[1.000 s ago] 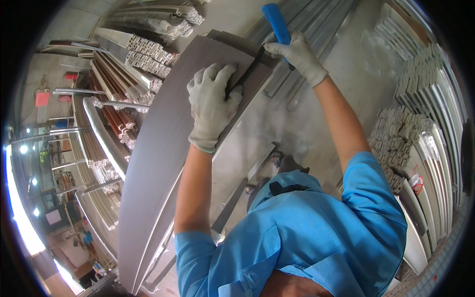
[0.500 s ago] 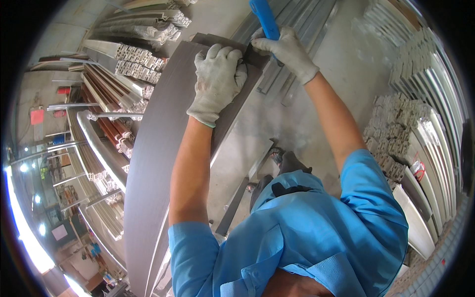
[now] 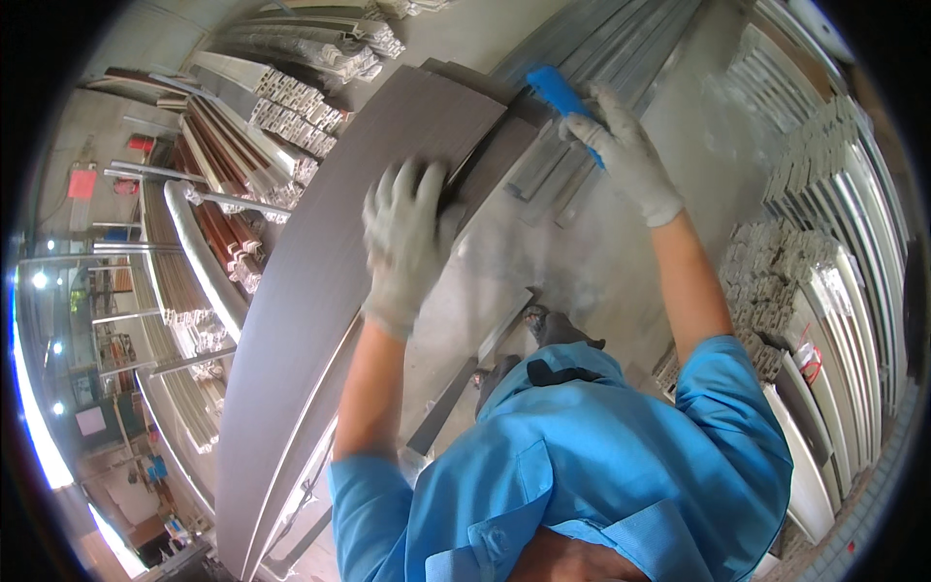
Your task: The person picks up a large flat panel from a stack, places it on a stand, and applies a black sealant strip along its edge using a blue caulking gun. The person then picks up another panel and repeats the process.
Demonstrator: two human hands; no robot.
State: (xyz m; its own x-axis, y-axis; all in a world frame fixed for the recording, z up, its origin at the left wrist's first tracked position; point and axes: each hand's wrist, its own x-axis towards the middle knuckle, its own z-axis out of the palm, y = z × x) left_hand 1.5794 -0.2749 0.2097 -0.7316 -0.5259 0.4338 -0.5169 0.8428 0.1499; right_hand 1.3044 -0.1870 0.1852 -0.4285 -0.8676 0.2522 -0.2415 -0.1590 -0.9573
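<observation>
A long dark grey-brown panel (image 3: 301,252) runs from the lower left up to the top middle. Beside its right edge lies another dark board (image 3: 499,160), with a narrow gap between the two near the far end. My left hand (image 3: 400,247), in a pale work glove, is over the panel's right edge with its fingers spread. It is smeared by motion, and I cannot tell whether it touches the surface. Off to the right of the boards, my gloved right hand (image 3: 632,160) grips a blue-handled tool (image 3: 557,91); its working end cannot be made out.
Long grey profiles (image 3: 592,58) lie on the floor beyond the boards. Racks of stacked profiles (image 3: 223,175) stand on the left. More stacked panels (image 3: 824,184) line the right side. A dark bar (image 3: 451,398) stretches beside my feet.
My left hand has come back along the panel toward me, its bent fingers now spread. My right hand has moved right and nearer with the blue-handled tool, away from the boards' end.
</observation>
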